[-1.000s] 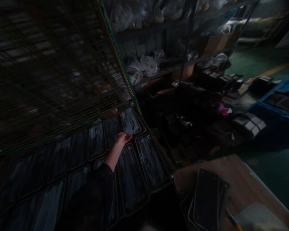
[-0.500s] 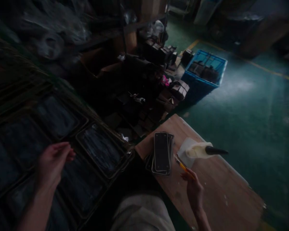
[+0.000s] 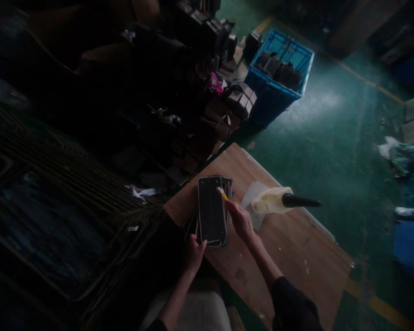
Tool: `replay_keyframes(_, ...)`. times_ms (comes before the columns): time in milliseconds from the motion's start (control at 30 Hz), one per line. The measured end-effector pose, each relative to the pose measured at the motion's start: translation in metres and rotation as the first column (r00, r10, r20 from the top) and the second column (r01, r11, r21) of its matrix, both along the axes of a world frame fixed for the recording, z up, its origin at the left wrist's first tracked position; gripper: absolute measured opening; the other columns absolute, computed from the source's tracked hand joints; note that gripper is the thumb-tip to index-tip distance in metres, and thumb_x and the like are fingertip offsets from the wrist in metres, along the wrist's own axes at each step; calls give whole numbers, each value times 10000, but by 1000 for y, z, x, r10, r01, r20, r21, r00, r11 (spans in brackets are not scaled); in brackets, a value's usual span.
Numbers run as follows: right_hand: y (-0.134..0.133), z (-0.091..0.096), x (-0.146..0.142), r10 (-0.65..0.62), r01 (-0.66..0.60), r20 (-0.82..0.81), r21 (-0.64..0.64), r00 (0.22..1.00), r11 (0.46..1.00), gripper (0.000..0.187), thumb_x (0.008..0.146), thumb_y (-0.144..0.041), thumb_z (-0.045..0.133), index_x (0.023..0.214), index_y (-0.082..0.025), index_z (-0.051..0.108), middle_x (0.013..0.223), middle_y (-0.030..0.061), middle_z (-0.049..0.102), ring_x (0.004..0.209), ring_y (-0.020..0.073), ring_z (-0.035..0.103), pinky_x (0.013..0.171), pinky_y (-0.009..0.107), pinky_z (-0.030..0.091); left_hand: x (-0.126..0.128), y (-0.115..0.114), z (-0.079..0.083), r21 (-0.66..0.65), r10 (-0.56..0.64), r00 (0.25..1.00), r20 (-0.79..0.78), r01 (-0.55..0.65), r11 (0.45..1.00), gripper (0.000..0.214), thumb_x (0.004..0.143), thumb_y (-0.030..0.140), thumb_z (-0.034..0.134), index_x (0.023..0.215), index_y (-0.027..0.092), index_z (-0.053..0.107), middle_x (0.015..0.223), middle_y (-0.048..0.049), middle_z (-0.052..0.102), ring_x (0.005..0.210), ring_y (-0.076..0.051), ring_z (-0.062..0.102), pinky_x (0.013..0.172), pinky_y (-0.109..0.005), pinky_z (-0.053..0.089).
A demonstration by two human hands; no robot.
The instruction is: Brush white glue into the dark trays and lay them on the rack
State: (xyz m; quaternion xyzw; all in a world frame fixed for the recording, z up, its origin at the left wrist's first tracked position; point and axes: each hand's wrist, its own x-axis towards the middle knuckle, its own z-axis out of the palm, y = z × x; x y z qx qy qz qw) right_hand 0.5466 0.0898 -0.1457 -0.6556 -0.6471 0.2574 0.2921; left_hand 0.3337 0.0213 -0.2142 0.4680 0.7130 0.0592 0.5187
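A stack of dark rectangular panels with pale edges [image 3: 210,214] lies near the left end of the wooden board [image 3: 290,257]. My left hand [image 3: 193,255] is closed at the near lower edge of the top panel, fingertips against its corner. In my right hand [image 3: 242,221] is a small brush [image 3: 223,194] with a yellow handle and pale bristles. Its tip is over the upper right part of the top panel; whether it touches is too dark to tell. Right of the stack, a cream-coloured container with a black pointed nozzle [image 3: 272,200] lies on a pale sheet [image 3: 257,191].
Beyond the board, a blue crate [image 3: 272,89] holding dark items stands on the green floor [image 3: 341,138]. Dark bundles and boxes [image 3: 239,99] are heaped beside it. At left are stacked trays [image 3: 48,230] of dark panels. Blue bins [image 3: 412,243] stand at far right.
My left hand has moved right from above the trays to the panel stack. My right hand has brought the brush leftward over the top panel. The view has shifted as well.
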Motion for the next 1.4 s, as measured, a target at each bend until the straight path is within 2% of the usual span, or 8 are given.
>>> replay_keyframes(100,27,-13,7,55,-56,62,9,997,998,297,991,-263,406,1236,-188,556,1003,92,650,823,176,632,702,264,497,3,4,-13,170,-118,975,-187,151,974,226,810,371,593,902,191,490,836,-70,633,835,-238,656,737,-332,491)
replay_keyframes(167,40,-17,9,97,-97,104,-5,990,995,302,996,-276,400,1245,-196,551,972,82,640,807,178,619,692,268,486,6,4,-16,203,-152,958,-245,204,958,209,845,372,559,922,188,496,864,-80,637,827,-230,650,740,-320,476)
replay_keyframes(400,50,-38,16,201,-191,160,-72,966,979,298,998,-274,383,1250,-223,534,955,58,636,801,180,606,683,266,473,9,5,-27,85,-237,925,-296,272,958,187,863,370,575,839,196,510,784,-41,633,745,-196,626,662,-272,412)
replay_keyframes(533,19,-41,18,200,-186,120,-124,972,975,288,997,-256,396,1251,-212,523,1006,75,639,842,187,615,720,277,480,7,7,-31,28,-192,958,-214,202,979,179,855,345,594,795,200,509,712,-13,624,664,-170,603,616,-258,379)
replay_keyframes(800,-90,-17,-3,231,-180,117,-338,966,924,257,992,-213,390,1213,-205,522,954,80,647,825,193,621,730,293,495,4,8,-29,74,-138,982,-125,148,986,205,839,285,609,697,200,488,667,-7,603,641,-159,606,589,-248,384)
replay_keyframes(1000,-122,-2,-28,296,-241,57,-445,953,862,229,981,-210,414,1179,-218,529,871,50,648,738,191,626,657,280,489,4,3,-33,-56,93,982,163,-85,995,111,854,258,527,783,203,462,645,38,555,512,-120,602,468,-200,407)
replay_keyframes(1167,-92,-3,-35,268,-290,-113,-438,957,851,228,983,-215,410,1150,-223,565,858,43,673,723,173,654,635,248,500,4,7,-30,-96,126,952,278,-102,990,124,850,247,480,738,205,446,591,54,520,462,-109,579,406,-173,393)
replay_keyframes(1400,-1,-32,-14,21,-92,-248,-279,969,956,253,992,-286,400,1175,-195,549,869,41,702,797,163,685,728,261,537,2,10,-33,-121,113,948,299,-80,989,85,837,211,453,754,201,440,561,70,470,418,-101,556,389,-168,398)
